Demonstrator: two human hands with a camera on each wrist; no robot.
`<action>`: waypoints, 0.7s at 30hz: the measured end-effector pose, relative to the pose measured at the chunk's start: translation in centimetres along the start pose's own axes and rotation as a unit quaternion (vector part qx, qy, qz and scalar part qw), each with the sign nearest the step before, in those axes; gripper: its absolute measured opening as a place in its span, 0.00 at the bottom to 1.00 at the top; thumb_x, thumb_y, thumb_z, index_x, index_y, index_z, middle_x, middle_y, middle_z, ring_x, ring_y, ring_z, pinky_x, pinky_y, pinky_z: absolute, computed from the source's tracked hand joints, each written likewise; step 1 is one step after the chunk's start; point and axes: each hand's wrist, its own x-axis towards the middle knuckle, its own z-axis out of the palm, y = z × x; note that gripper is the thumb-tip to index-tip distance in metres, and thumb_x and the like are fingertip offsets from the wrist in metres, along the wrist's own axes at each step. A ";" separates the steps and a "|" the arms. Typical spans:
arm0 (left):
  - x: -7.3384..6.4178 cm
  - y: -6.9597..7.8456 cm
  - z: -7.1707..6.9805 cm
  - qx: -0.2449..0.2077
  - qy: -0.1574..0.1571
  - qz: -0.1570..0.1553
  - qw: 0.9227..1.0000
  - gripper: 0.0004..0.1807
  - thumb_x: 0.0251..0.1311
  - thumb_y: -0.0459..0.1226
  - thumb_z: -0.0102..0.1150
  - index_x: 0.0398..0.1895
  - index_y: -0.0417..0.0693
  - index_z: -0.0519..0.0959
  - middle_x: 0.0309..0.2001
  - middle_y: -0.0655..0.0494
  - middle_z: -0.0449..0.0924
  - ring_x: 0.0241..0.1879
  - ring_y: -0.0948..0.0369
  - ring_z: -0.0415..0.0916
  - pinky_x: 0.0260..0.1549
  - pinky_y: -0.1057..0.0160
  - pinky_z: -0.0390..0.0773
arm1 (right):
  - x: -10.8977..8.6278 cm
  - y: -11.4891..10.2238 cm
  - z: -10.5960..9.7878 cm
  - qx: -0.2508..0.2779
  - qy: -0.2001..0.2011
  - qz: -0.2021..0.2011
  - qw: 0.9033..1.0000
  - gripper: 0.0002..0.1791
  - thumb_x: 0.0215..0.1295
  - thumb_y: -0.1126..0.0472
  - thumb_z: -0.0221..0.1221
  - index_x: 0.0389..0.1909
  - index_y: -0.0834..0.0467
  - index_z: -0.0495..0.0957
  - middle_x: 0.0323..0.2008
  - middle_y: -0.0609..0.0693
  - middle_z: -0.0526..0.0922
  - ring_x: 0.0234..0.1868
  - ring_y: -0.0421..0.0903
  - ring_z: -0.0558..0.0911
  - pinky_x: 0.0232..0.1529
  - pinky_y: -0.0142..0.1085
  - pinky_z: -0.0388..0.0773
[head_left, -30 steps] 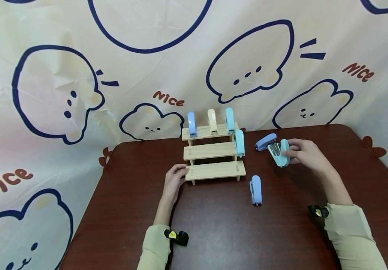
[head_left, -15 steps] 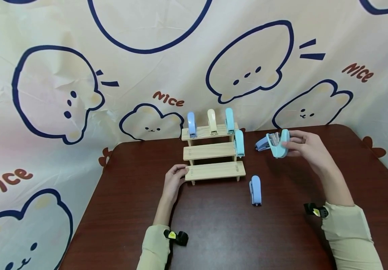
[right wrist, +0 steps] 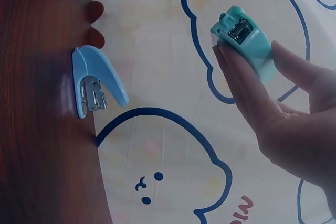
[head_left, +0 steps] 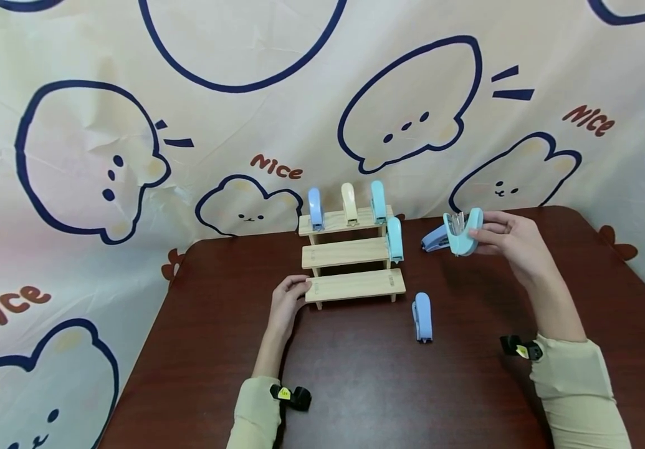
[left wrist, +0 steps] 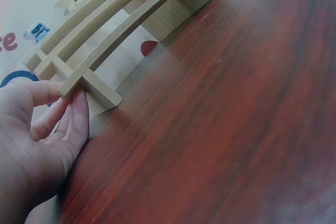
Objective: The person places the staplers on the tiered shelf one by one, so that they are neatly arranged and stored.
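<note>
My left hand (head_left: 286, 305) pinches the left end of the bottom step of a three-tier wooden shelf (head_left: 356, 285). In the left wrist view its thumb and fingers are about the corner of that board (left wrist: 94, 59). Raised off the table, a light turquoise stapler (head_left: 470, 234) is between the thumb and fingers of my right hand (head_left: 518, 249); its mouth is spread. In the right wrist view this stapler (right wrist: 247, 38) stays apart from a blue stapler (right wrist: 94, 74) standing on the table. That blue stapler (head_left: 434, 240) is partly behind the held one in the head view.
On the top tier stand a blue stapler (head_left: 316, 209), a cream stapler (head_left: 349, 204) and a turquoise stapler (head_left: 378, 202). Another turquoise stapler (head_left: 394, 239) is at the middle tier's right end. One more blue stapler (head_left: 422, 317) stands on the brown table (head_left: 356, 374). A patterned cloth (head_left: 232, 131) hangs behind.
My right hand has lifted the turquoise stapler upward and away from the near side, past the blue stapler. My left hand keeps its hold on the shelf. The head view has shifted slightly.
</note>
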 end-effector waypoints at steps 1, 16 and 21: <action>0.0 0.0 0.0 -0.001 0.000 0.000 1.000 0.13 0.68 0.30 0.62 0.52 0.31 0.79 0.39 0.55 0.82 0.38 0.61 0.81 0.38 0.65 0.82 | 0.0 -0.1 0.0 0.012 0.001 0.000 1.000 0.25 0.72 0.62 0.65 0.63 0.69 0.69 0.36 0.37 0.88 0.34 0.37 0.88 0.37 0.31 0.85; 0.0 -0.1 -0.1 0.000 -0.003 0.003 1.000 0.14 0.69 0.31 0.63 0.53 0.31 0.78 0.39 0.56 0.82 0.38 0.62 0.80 0.39 0.66 0.82 | -0.1 -0.8 0.4 0.110 0.016 -0.013 0.994 0.27 0.68 0.66 0.68 0.64 0.70 0.69 0.39 0.40 0.89 0.34 0.39 0.89 0.35 0.31 0.85; 0.0 -0.2 0.0 0.001 0.000 0.001 1.000 0.13 0.69 0.31 0.63 0.52 0.32 0.79 0.40 0.56 0.82 0.38 0.62 0.80 0.39 0.65 0.81 | -0.2 -1.2 0.7 0.126 0.022 -0.023 0.991 0.23 0.67 0.66 0.68 0.60 0.64 0.75 0.39 0.41 0.89 0.35 0.39 0.89 0.36 0.31 0.85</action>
